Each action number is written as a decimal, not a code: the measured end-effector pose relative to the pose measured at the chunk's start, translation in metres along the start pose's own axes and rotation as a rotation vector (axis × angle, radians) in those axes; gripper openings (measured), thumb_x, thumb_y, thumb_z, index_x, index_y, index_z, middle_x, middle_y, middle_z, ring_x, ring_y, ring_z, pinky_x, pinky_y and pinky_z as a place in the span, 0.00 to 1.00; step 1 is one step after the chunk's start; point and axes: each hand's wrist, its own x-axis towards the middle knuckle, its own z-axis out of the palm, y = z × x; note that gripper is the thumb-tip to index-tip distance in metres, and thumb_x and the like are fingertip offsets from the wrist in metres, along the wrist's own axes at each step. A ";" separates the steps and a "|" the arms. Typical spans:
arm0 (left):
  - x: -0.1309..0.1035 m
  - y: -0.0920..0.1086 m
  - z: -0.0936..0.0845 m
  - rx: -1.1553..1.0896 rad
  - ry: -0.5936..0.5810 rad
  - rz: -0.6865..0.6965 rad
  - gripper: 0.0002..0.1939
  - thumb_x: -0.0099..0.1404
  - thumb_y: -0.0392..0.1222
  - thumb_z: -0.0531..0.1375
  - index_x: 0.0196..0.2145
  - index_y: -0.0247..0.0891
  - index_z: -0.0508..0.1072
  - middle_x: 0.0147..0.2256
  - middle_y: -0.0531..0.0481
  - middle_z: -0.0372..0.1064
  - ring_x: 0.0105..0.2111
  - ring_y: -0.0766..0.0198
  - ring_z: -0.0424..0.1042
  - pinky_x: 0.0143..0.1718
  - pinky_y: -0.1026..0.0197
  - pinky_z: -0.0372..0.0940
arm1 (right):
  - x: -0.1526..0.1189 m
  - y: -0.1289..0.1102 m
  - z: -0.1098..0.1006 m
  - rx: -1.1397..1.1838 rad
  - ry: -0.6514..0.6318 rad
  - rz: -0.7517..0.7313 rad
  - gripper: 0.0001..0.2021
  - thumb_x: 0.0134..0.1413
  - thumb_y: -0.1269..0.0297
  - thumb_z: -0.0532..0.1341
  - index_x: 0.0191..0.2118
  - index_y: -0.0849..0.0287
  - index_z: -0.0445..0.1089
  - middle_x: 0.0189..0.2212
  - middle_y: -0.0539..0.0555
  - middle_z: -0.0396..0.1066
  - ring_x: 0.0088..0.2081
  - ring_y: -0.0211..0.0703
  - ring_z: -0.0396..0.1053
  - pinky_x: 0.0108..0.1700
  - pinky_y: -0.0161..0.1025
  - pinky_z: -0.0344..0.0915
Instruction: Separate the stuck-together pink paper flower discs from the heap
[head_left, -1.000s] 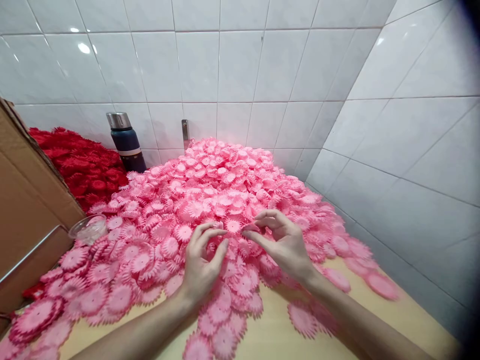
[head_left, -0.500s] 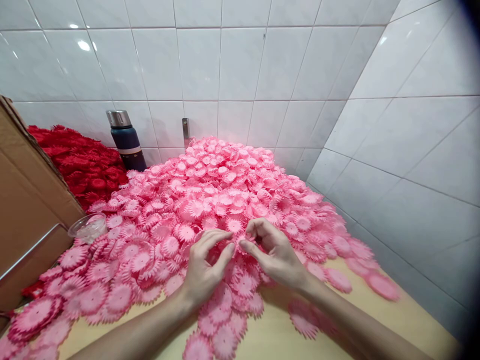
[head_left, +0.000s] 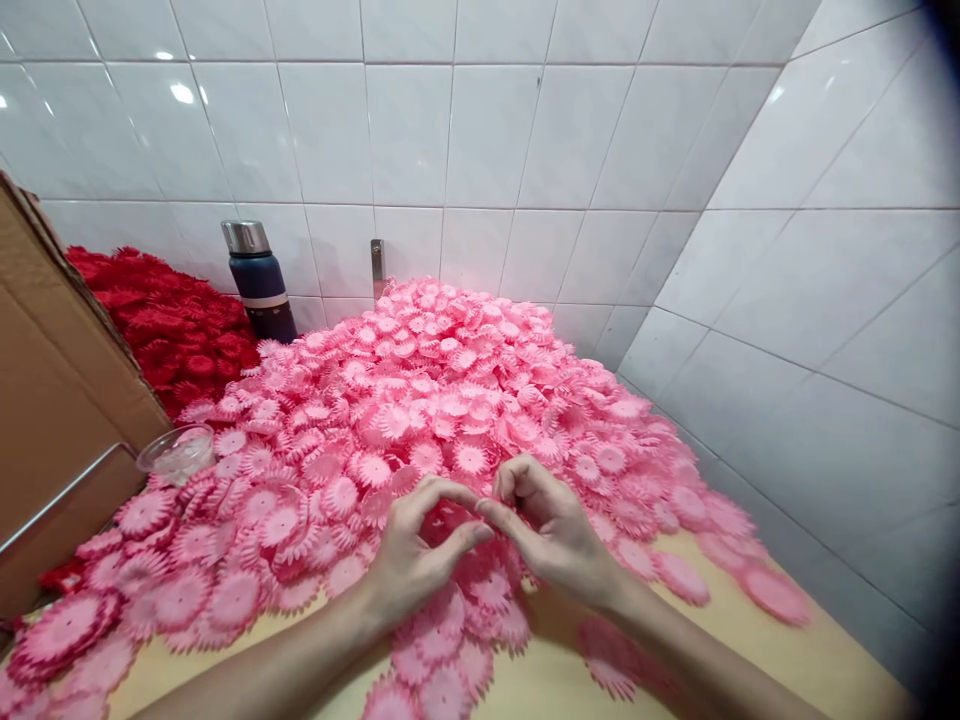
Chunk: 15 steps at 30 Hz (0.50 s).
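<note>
A large heap of pink scalloped fabric discs [head_left: 450, 370] spreads over the pale yellow table [head_left: 555, 660]. My left hand [head_left: 427, 540] is over the front of the heap, its thumb and index finger curved towards the right hand with a gap between them. My right hand [head_left: 551, 525] meets it at the fingertips, with its fingers curled and the thumb pointing left. Whatever lies between the fingertips is too small to make out against the pink discs.
Left of the heap are a cardboard box [head_left: 67, 400], a clear plastic cup [head_left: 178, 452] on its side, and a pile of red discs [head_left: 172, 325]. A dark blue bottle [head_left: 261, 285] stands by the tiled wall [head_left: 495, 130].
The hands have come closer together, the left one moving right until the fingertips meet. The pink disc seen earlier at the right fingertips no longer shows clearly. The view has shifted slightly.
</note>
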 end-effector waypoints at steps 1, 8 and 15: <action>0.000 0.000 0.000 0.001 -0.015 0.014 0.07 0.62 0.39 0.64 0.37 0.35 0.75 0.35 0.46 0.75 0.36 0.60 0.73 0.40 0.58 0.67 | 0.000 0.000 0.000 0.011 0.007 0.013 0.09 0.62 0.65 0.58 0.32 0.55 0.57 0.25 0.45 0.55 0.24 0.34 0.55 0.25 0.34 0.56; -0.001 -0.003 0.001 0.059 -0.054 0.044 0.08 0.63 0.42 0.63 0.31 0.34 0.75 0.31 0.44 0.73 0.34 0.58 0.70 0.37 0.56 0.65 | 0.001 0.001 0.000 0.022 -0.054 0.058 0.10 0.59 0.60 0.61 0.32 0.56 0.60 0.23 0.45 0.60 0.22 0.34 0.60 0.23 0.33 0.57; 0.000 -0.004 0.000 0.094 0.009 0.074 0.04 0.64 0.32 0.59 0.34 0.36 0.73 0.37 0.44 0.72 0.40 0.58 0.70 0.42 0.55 0.66 | 0.005 -0.003 -0.007 -0.036 -0.101 -0.022 0.07 0.54 0.63 0.66 0.33 0.57 0.68 0.26 0.49 0.69 0.27 0.36 0.66 0.30 0.35 0.63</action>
